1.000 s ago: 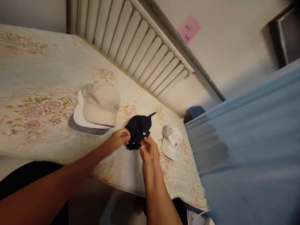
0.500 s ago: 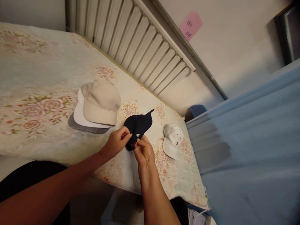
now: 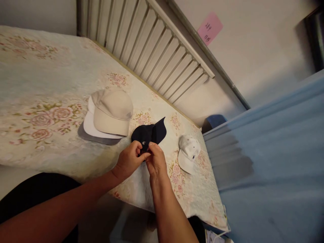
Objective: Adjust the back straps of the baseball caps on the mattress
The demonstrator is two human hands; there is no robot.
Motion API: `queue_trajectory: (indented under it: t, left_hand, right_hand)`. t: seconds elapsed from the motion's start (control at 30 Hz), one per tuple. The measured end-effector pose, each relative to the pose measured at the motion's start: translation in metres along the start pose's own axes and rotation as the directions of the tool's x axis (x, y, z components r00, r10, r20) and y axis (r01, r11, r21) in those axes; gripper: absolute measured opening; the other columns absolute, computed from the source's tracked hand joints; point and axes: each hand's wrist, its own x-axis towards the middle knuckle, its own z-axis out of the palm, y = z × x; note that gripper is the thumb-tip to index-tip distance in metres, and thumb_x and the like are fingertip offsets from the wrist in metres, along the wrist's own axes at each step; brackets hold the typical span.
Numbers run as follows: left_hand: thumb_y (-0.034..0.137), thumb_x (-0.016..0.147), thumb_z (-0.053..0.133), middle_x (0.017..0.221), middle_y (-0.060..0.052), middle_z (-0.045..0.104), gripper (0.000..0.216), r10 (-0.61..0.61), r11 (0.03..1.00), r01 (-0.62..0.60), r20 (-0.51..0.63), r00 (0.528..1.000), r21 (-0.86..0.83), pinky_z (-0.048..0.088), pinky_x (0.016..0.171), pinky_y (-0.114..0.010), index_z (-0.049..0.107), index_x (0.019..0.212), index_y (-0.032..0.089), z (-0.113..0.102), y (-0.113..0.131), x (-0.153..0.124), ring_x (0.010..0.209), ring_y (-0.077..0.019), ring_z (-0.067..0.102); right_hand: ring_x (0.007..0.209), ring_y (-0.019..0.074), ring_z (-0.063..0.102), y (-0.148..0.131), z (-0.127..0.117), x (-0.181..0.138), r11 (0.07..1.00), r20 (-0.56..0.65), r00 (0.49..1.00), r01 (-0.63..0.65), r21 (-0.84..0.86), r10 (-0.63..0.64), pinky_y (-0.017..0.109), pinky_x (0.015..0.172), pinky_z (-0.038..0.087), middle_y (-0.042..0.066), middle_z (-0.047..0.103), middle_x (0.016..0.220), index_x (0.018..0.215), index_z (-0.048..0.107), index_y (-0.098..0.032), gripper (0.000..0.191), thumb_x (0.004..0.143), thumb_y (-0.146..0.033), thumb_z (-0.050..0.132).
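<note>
A dark navy cap [image 3: 149, 133] lies on the floral bedspread [image 3: 45, 84], its brim pointing away toward the upper right. My left hand [image 3: 129, 161] and my right hand [image 3: 155, 162] meet at the cap's near edge, both closed in a pinch on its back strap, where a small metal buckle shows. To the left sits a stack of caps, a beige cap [image 3: 112, 111] on top of a white one and a grey one. A white cap [image 3: 188, 152] rests to the right, near the bed's corner.
A slatted metal bed rail [image 3: 157, 44] runs along the far side of the bed. A pink note [image 3: 209, 28] is stuck on the wall. A blue curtain [image 3: 273, 162] hangs at the right.
The navy cap has turned and flattened, its brim now lifted toward the upper right. Both hands have drawn closer together at the cap's near edge. The view shifted slightly.
</note>
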Motion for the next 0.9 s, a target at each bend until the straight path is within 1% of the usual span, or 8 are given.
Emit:
queue_trajectory:
  t: [0.1, 0.17, 0.3, 0.4, 0.5, 0.6, 0.73, 0.9]
  left_hand:
    - [0.038, 0.071, 0.066, 0.067, 0.004, 0.046, 0.028, -0.025, 0.998, 0.028, -0.07, 0.997, 0.049, 0.035, 0.058, -0.028, 0.043, 0.08, 0.023, 0.001, -0.001, 0.002, 0.059, -0.0143, 0.046]
    - [0.036, 0.073, 0.063, 0.066, 0.004, 0.045, 0.025, -0.029, 0.997, 0.036, -0.093, 0.995, 0.069, 0.034, 0.056, -0.029, 0.043, 0.079, 0.023, 0.001, -0.002, 0.004, 0.058, -0.0147, 0.045]
    - [0.033, 0.076, 0.059, 0.064, 0.004, 0.045, 0.021, -0.021, 0.993, 0.028, -0.068, 0.997, 0.111, 0.033, 0.056, -0.029, 0.04, 0.077, 0.024, 0.002, -0.002, 0.006, 0.057, -0.0153, 0.046]
    - [0.027, 0.076, 0.056, 0.064, 0.004, 0.045, 0.018, -0.008, 0.988, 0.014, -0.035, 0.999, 0.153, 0.032, 0.057, -0.028, 0.038, 0.076, 0.024, 0.004, -0.001, 0.004, 0.057, -0.0148, 0.046]
    - [0.023, 0.076, 0.053, 0.063, 0.004, 0.045, 0.014, 0.019, 0.982, -0.017, -0.012, 1.0, 0.189, 0.03, 0.058, -0.028, 0.039, 0.077, 0.024, 0.006, -0.002, 0.002, 0.057, -0.0145, 0.045]
    - [0.02, 0.075, 0.051, 0.063, 0.004, 0.043, 0.011, 0.04, 0.974, -0.036, -0.013, 0.999, 0.225, 0.03, 0.058, -0.027, 0.04, 0.077, 0.023, 0.006, -0.003, 0.003, 0.056, -0.0138, 0.044]
    - [0.017, 0.074, 0.049, 0.061, 0.005, 0.041, 0.01, 0.051, 0.966, -0.042, -0.027, 0.998, 0.256, 0.028, 0.056, -0.027, 0.04, 0.075, 0.022, 0.003, -0.003, 0.008, 0.053, -0.0127, 0.041]
    - [0.013, 0.073, 0.048, 0.06, 0.006, 0.039, 0.011, 0.149, 0.968, -0.143, -0.016, 0.989, 0.205, 0.031, 0.056, -0.026, 0.043, 0.077, 0.022, 0.0, 0.001, 0.011, 0.053, -0.0119, 0.041]
  right_hand:
    - [0.052, 0.0083, 0.044, 0.0, 0.004, 0.0, 0.999, 0.026, 0.999, -0.017, -0.041, 0.018, 0.021, 0.05, 0.04, -0.005, 0.048, 0.059, 0.068, 0.056, -0.02, 0.02, 0.062, -0.029, 0.072]
    - [0.049, 0.0073, 0.042, 0.0, 0.005, 0.002, 0.996, 0.03, 0.998, -0.058, -0.066, 0.06, 0.02, 0.046, 0.038, -0.006, 0.048, 0.057, 0.066, 0.054, -0.019, 0.024, 0.063, -0.034, 0.073]
    - [0.044, 0.0078, 0.043, -0.007, 0.005, 0.017, 0.977, 0.014, 0.986, -0.163, -0.137, 0.167, 0.02, 0.04, 0.036, -0.004, 0.05, 0.054, 0.066, 0.052, -0.019, 0.037, 0.069, -0.051, 0.07]
    - [0.041, 0.008, 0.046, -0.015, 0.008, 0.036, 0.966, -0.033, 0.98, -0.2, -0.162, 0.197, 0.019, 0.038, 0.037, -0.003, 0.054, 0.053, 0.071, 0.055, -0.018, 0.038, 0.076, -0.055, 0.063]
    - [0.038, 0.008, 0.046, -0.022, 0.015, 0.055, 0.96, -0.049, 0.979, -0.201, -0.193, 0.195, 0.019, 0.036, 0.038, -0.003, 0.055, 0.05, 0.071, 0.056, -0.017, 0.029, 0.081, -0.044, 0.06]
    - [0.033, 0.0082, 0.042, -0.026, 0.02, 0.065, 0.955, -0.025, 0.978, -0.207, -0.214, 0.207, 0.019, 0.031, 0.032, -0.005, 0.051, 0.041, 0.062, 0.051, -0.017, 0.02, 0.075, -0.027, 0.064]
    - [0.028, 0.0062, 0.033, -0.033, 0.013, 0.061, 0.968, -0.039, 0.991, -0.136, -0.211, 0.13, 0.017, 0.03, 0.026, -0.01, 0.039, 0.032, 0.058, 0.045, -0.02, 0.019, 0.066, -0.015, 0.062]
    - [0.028, 0.0058, 0.036, -0.048, 0.0, 0.024, 0.982, -0.153, 0.983, 0.073, -0.173, -0.101, 0.017, 0.031, 0.024, -0.013, 0.038, 0.036, 0.064, 0.04, -0.022, 0.021, 0.065, -0.019, 0.061]
